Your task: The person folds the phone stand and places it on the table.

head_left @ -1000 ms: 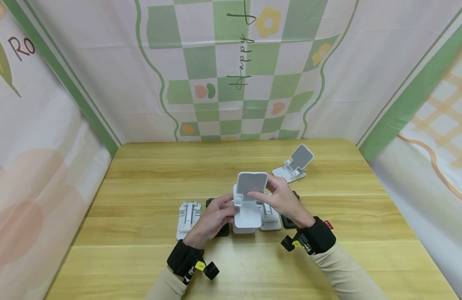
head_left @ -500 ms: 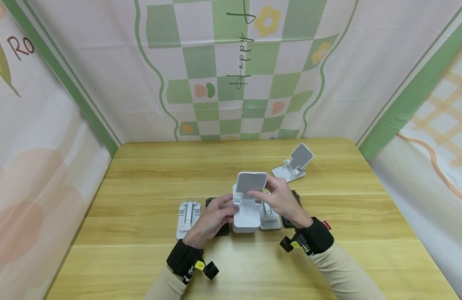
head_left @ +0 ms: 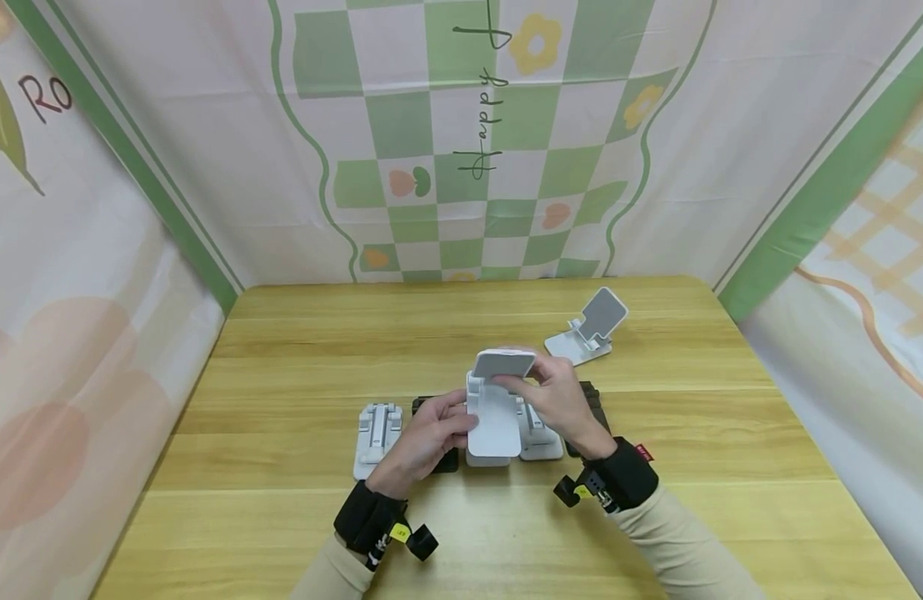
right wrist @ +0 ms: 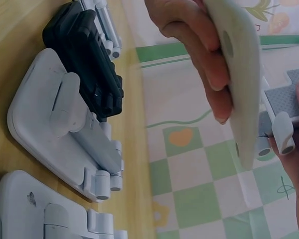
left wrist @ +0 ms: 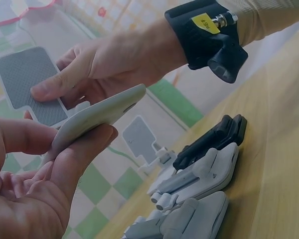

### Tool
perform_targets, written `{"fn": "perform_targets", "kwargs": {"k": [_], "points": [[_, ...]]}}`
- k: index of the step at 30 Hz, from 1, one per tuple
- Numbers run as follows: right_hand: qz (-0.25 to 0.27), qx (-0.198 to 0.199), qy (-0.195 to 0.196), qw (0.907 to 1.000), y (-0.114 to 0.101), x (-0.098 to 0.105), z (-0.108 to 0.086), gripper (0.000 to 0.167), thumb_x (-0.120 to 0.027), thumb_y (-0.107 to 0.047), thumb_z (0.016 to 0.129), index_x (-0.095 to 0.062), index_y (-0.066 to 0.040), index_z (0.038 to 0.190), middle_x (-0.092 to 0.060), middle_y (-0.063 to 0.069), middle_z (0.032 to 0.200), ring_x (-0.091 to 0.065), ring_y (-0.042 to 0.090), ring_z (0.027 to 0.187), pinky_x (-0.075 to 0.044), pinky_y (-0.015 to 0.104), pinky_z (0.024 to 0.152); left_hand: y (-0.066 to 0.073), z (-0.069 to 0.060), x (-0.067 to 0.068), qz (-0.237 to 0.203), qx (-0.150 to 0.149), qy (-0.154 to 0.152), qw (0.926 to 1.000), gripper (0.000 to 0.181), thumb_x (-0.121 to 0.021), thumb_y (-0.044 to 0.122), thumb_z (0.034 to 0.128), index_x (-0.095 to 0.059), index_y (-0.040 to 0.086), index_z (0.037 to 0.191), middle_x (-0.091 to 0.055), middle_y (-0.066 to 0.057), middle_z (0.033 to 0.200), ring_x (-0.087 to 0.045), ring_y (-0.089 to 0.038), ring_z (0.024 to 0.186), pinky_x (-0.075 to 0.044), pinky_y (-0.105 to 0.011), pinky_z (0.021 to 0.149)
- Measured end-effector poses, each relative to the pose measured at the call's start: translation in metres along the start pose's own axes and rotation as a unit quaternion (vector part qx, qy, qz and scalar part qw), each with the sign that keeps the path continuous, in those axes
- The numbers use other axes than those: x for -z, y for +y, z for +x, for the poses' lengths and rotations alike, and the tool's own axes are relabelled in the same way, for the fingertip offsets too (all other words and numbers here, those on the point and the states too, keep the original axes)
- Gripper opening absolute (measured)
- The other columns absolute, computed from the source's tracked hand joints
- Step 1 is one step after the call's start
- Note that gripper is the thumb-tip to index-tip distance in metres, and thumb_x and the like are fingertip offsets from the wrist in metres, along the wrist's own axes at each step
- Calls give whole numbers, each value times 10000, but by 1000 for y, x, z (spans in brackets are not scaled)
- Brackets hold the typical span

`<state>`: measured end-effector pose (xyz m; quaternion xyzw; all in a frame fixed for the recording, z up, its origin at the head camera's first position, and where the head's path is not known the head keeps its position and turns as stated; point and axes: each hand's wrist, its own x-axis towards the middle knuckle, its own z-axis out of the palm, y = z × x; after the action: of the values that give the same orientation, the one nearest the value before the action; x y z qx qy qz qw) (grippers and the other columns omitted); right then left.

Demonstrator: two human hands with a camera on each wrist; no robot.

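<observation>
A white folding phone stand [head_left: 496, 429] is held up in both hands, with its grey-padded plate [head_left: 504, 363] swung out from the base. My left hand [head_left: 430, 435] pinches the base by its left edge, thumb on one face and fingers on the other. The plate is gripped by my right hand [head_left: 565, 402]; in the left wrist view, that thumb presses on the grey pad [left wrist: 32, 82] and the fingers lie behind it. Beneath the held stand is a folded white stand [head_left: 487, 461], mostly covered in the head view.
Several folded stands lie in a row: a white stand [head_left: 379, 437] at the left, a black stand [head_left: 448, 462] partly behind my left hand, a white stand [head_left: 542, 443], and a black stand [head_left: 592, 404] by my right wrist. An unfolded white stand [head_left: 579, 344] stands farther back, right.
The plate of the held stand has tilted, so its grey face looks shorter in the head view. My right hand and wrist have turned slightly with it; the left hand stays nearly still.
</observation>
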<state>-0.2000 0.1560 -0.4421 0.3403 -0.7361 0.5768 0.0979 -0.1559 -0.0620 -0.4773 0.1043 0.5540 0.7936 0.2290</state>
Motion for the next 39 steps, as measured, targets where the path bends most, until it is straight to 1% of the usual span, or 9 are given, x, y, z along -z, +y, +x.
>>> {"fn": "perform_targets", "kwargs": {"k": [7, 16, 19, 23, 27, 30, 34, 37, 39], "points": [[-104, 223, 303, 9992, 4, -4, -1, 373, -757, 183, 800, -716, 56, 1149, -768, 200, 1033, -720, 42, 1015, -584, 198, 830, -1, 0, 1, 10, 6, 6, 10000, 584, -529, -18, 1010, -312, -142, 1538, -737, -96, 1151, -712, -57, 897, -587, -174, 736], [-218, 300, 381, 9986, 7, -6, 0, 373, -764, 175, 800, -723, 40, 1145, -770, 187, 1039, -718, 47, 1027, -579, 204, 866, -4, 0, 1, 39, -9, -23, 10000, 580, -536, 3, 1020, -318, -135, 1539, -700, -228, 1250, -729, -76, 918, -596, -193, 758], [-132, 172, 149, 9997, 5, -4, 1, 399, -754, 158, 827, -700, 32, 1202, -759, 187, 1091, -707, 59, 1062, -579, 228, 893, -4, 0, 0, 50, 11, 4, 10000, 583, -534, 6, 1019, -314, -136, 1540, -680, -262, 1272, -728, -78, 922, -595, -190, 752], [-218, -182, -99, 9995, -2, 1, 1, 518, -743, 87, 886, -623, -29, 1377, -703, 150, 1289, -644, 117, 1214, -523, 333, 1048, -3, 0, 1, 99, 4, 70, 9999, 577, -520, 11, 1026, -310, -135, 1542, -609, -330, 1350, -726, -97, 975, -598, -206, 782], [-523, 147, 211, 9983, -11, 6, 4, 496, -738, -53, 948, -587, -16, 1420, -643, 173, 1381, -585, 146, 1298, -454, 317, 1124, -1, 1, 1, 223, 48, 266, 9994, 572, -525, 19, 1023, -330, -117, 1543, -589, -331, 1378, -712, -125, 1030, -598, -226, 813], [-1130, 949, 493, 9878, -20, 9, 10, 419, -702, -229, 998, -653, 42, 1314, -669, 204, 1297, -624, 201, 1225, -473, 238, 1072, -2, 1, 2, 307, 97, 416, 9986, 567, -530, 18, 1020, -344, -105, 1542, -598, -317, 1375, -704, -152, 1061, -600, -239, 822], [-2092, 1929, 515, 9573, -33, 10, 18, 383, -615, -302, 1043, -745, 39, 1161, -690, 166, 1123, -636, 293, 1036, -511, 238, 893, -3, 1, 3, 359, 123, 494, 9981, 572, -529, 18, 1020, -340, -97, 1547, -590, -309, 1391, -696, -191, 1102, -603, -260, 837], [-2511, 2215, 338, 9417, -41, 9, 20, 300, -603, -232, 1052, -775, 6, 1115, -678, 125, 1031, -605, 272, 929, -494, 256, 752, -4, 1, 4, 420, 117, 490, 9978, 582, -530, 27, 1020, -331, -91, 1554, -590, -304, 1395, -690, -213, 1125, -602, -264, 843], [-2647, 2218, 185, 9383, -44, 8, 19, 253, -613, -190, 1045, -777, -8, 1110, -674, 107, 1004, -589, 251, 896, -485, 248, 704, -5, 1, 4, 454, 119, 490, 9977, 583, -529, 29, 1021, -330, -86, 1556, -597, -303, 1387, -690, -217, 1127, -602, -265, 842]]}}
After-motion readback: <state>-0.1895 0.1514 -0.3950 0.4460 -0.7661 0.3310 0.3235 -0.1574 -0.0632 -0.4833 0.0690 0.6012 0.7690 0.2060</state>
